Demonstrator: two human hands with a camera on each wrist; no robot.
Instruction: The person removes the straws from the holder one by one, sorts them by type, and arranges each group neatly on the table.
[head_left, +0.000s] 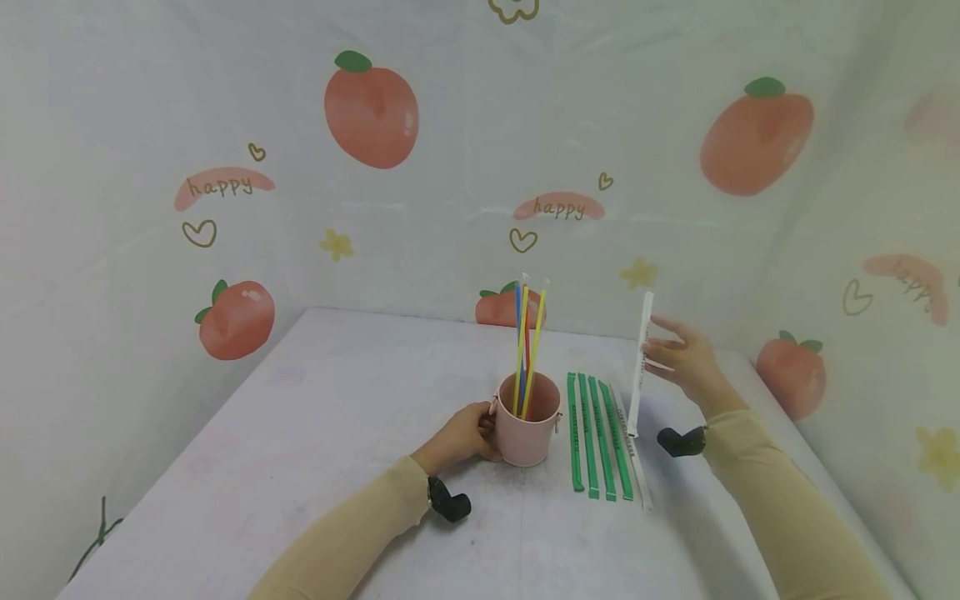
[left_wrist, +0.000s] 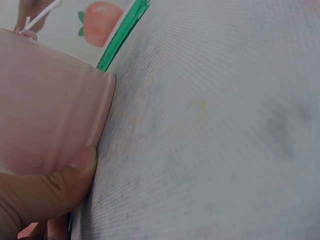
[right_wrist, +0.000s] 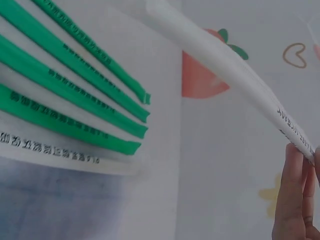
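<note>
My left hand [head_left: 465,433] holds a small pink bucket [head_left: 525,442] by its left side. In the left wrist view the thumb [left_wrist: 65,187] lies against the bucket wall near the base. Several coloured straws [head_left: 529,350], blue, yellow and red, stand in the bucket with clear wrapping at their tops. My right hand [head_left: 686,358] pinches a white paper-wrapped straw [head_left: 640,367], upright above the table to the right. Printed lettering shows on its wrapper in the right wrist view. Between the hands lie several green-wrapped straws [head_left: 598,437] side by side, with another white-wrapped straw [head_left: 637,471] at their right.
A pale cloth covers the table [head_left: 300,433]. Behind and at the right hangs a white curtain [head_left: 450,167] printed with fruit, hearts and the word happy. Each wrist wears a dark camera mount, such as the left one [head_left: 450,502]. A green string [head_left: 101,529] hangs at the lower left.
</note>
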